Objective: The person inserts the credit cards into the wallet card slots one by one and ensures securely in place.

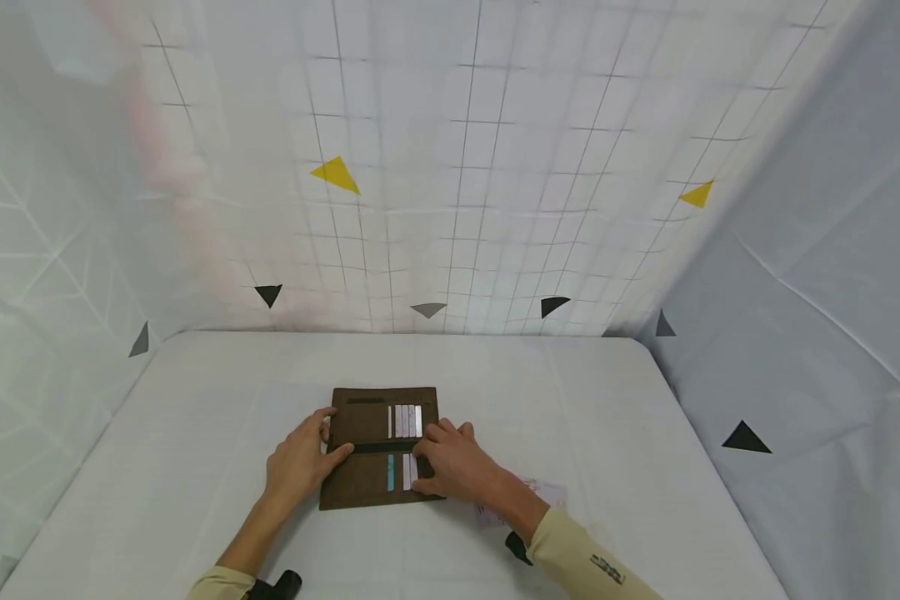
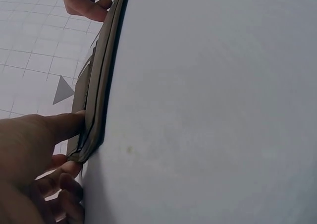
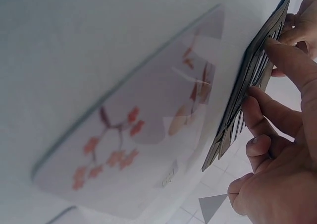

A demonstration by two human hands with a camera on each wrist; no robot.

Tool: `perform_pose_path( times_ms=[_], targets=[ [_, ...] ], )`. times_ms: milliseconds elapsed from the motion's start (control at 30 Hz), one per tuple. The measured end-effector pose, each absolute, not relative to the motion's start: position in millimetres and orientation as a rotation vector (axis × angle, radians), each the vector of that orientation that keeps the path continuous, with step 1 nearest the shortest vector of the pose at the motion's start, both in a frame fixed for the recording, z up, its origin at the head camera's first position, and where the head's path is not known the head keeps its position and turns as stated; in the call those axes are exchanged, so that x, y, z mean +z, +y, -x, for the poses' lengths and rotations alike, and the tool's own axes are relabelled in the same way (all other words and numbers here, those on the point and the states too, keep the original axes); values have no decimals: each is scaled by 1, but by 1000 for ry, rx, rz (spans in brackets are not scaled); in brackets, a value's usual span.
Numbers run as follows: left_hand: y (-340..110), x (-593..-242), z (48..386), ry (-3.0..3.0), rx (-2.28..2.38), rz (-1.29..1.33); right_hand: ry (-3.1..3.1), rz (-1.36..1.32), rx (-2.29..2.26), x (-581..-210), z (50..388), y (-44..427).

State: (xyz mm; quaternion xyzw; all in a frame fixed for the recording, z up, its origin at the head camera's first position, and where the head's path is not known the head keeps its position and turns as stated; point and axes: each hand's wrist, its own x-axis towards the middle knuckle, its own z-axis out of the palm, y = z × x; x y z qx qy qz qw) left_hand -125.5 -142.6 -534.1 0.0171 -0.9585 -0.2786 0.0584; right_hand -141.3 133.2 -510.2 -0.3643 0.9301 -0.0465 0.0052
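A brown wallet point(image 1: 360, 487) lies unfolded on the white table, with a dark band along its middle fold. White card edges point(image 1: 409, 422) show in its upper half, and a turquoise card point(image 1: 391, 472) and white ones in the lower. My left hand point(image 1: 297, 465) grips its left edge, thumb on top near the fold, fingers at the rim. Over the lower card slots, my right hand point(image 1: 457, 462) touches the wallet point(image 3: 252, 65) with thumb and forefinger, other fingers curled. Whether they pinch a card is hidden.
A pale pink flat piece point(image 3: 119, 135) printed with red blossoms lies on the table under my right wrist. Behind the table point(image 1: 217, 400) stands a white gridded sheet point(image 1: 435, 208) with yellow and black triangles. Grey-white sheets flank both sides.
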Motion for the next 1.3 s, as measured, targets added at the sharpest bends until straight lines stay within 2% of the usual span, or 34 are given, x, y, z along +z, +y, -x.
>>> perform_pose_path(
  times_ms=[600,1300],
  targets=[
    [-165,-555,121,-2889,-832,265,2934,1173,-111,-514,141,136],
    [-161,-552,123,-2889,-1093,234,2938,1193,-131,-514,140,136]
  ],
)
